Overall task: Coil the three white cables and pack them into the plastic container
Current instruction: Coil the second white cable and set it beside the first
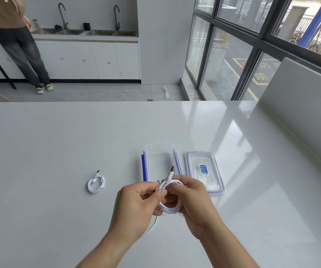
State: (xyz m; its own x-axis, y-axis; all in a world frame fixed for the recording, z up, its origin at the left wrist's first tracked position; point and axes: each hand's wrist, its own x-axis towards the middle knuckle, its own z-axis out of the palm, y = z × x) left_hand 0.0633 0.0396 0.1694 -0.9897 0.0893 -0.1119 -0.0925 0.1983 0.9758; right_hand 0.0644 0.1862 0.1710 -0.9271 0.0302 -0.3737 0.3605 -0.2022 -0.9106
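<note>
While held above bench [59, 142], just in front of open plastic container [160, 163], white cable [170, 206] sits coiled: left hand [138, 202] pinches loops closed, right hand [192, 198] curled around bundle. Light, limp, springy; best gripped across gathered loops. Second coiled cable [96, 184] left of container.

Beyond the white table [59, 151], a standing person [18, 45], two sinks [90, 32], tall windows [233, 45].

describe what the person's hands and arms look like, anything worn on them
Both the left hand and the right hand are bare: no gloves, rings, watch or wristband show. The forearms are bare too, with no sleeves in view down to the picture's bottom edge. One short, unpainted thumbnail shows.
</note>
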